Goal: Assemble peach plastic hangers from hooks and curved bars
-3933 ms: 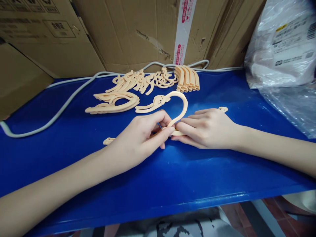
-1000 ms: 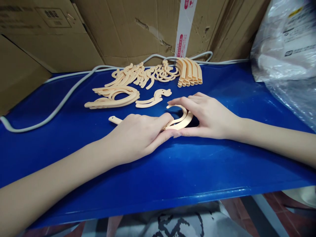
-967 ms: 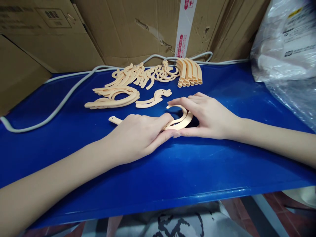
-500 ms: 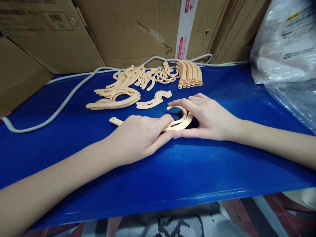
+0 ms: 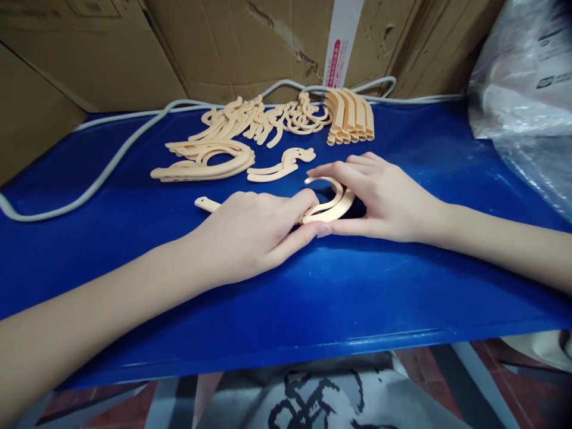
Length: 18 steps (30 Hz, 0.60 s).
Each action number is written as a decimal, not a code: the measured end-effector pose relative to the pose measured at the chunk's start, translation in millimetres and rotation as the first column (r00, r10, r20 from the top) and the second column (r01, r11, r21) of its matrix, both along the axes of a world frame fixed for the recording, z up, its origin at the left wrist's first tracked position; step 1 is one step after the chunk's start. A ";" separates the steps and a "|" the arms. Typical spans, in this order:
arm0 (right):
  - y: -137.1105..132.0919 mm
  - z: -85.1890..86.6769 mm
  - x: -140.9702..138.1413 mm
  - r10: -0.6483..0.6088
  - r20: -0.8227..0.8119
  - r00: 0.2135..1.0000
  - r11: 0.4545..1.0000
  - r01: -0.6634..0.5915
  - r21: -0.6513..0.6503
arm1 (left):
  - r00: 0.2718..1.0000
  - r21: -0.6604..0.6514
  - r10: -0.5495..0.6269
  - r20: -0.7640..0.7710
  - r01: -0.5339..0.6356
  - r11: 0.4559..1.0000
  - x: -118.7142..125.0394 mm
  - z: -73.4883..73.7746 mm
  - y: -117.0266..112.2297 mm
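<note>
A curved peach plastic piece (image 5: 331, 206) lies flat on the blue table (image 5: 313, 298), held between both hands. My left hand (image 5: 254, 232) covers its left part, fingers pressed down on it; a small peach end (image 5: 205, 204) sticks out to the left of the hand. My right hand (image 5: 384, 199) cups the curved right end, with the forefinger over the top and the thumb below. A single swan-shaped peach piece (image 5: 283, 165) lies just beyond the hands.
Stacks of peach pieces lie at the back: flat curved ones (image 5: 205, 165), several tangled ones (image 5: 263, 119), and a neat row (image 5: 351, 116). A grey cable (image 5: 111, 161) runs along the back and left. Cardboard boxes (image 5: 250, 42) stand behind. A plastic bag (image 5: 527, 101) sits at right.
Since 3.9 s ago the curved piece went from standing upright to lying flat under both hands. In the last second the hands have held still; only the camera view shifted slightly.
</note>
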State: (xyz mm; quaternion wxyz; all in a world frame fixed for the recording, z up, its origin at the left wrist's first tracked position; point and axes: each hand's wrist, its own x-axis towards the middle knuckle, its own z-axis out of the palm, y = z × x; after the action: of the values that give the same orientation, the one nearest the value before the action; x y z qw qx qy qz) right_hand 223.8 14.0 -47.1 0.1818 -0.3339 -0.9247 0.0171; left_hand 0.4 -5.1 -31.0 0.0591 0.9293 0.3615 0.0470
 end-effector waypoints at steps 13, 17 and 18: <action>0.7 2.6 -2.6 0.009 -0.023 1.000 1.000 -0.009 -0.006 | 1.000 0.024 -0.016 0.010 0.015 1.000 -1.7 -0.2 0.4; 1.0 2.7 -2.1 0.018 -0.022 1.000 1.000 -0.018 0.008 | 0.999 0.016 -0.034 0.040 0.033 0.999 -1.9 1.0 -0.3; 1.3 2.6 -1.9 0.019 -0.021 1.000 1.000 -0.018 0.010 | 0.998 0.014 -0.036 0.044 0.036 0.999 -2.1 0.9 -0.4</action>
State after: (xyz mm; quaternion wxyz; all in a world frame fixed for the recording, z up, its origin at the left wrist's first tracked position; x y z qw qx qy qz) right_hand 221.9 15.2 -44.5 0.1932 -0.3243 -0.9259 0.0179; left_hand -1.7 -5.5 -30.1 0.0616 0.9348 0.3430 0.0689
